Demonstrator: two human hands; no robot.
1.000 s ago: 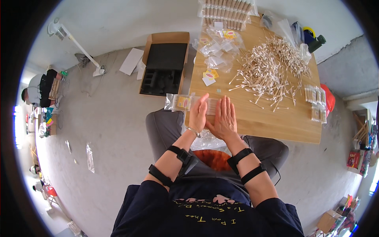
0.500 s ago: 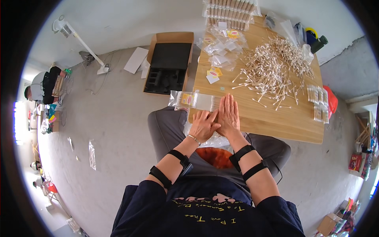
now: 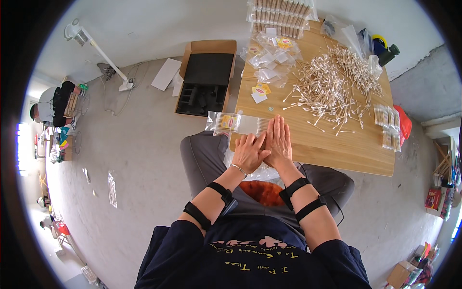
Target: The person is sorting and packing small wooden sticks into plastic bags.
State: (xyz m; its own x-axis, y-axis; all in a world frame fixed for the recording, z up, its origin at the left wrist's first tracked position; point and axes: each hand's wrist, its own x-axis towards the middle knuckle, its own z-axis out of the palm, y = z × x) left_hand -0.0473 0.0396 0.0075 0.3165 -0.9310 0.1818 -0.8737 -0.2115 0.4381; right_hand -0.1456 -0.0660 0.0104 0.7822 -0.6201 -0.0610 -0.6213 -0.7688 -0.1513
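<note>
A clear plastic packet of cotton swabs (image 3: 225, 121) with a yellow label lies at the table's near left edge. To its right a white card (image 3: 248, 124) sits beside a flat row of loose cotton swabs (image 3: 262, 125). My right hand (image 3: 278, 142) lies flat over the right end of this row, fingers stretched and together. Close against it, my left hand (image 3: 249, 154) rests at the front of the row with fingers apart and slightly bent. Its index finger and thumb touch the right hand. What lies beneath both palms is hidden.
A big heap of cotton swabs (image 3: 327, 86) spreads over the wooden table (image 3: 337, 154). Empty clear bags (image 3: 272, 62) and yellow-and-white cards (image 3: 260, 91) lie left of it. Filled packets (image 3: 388, 125) stand at the right edge. An open cardboard box (image 3: 204, 77) is on the floor.
</note>
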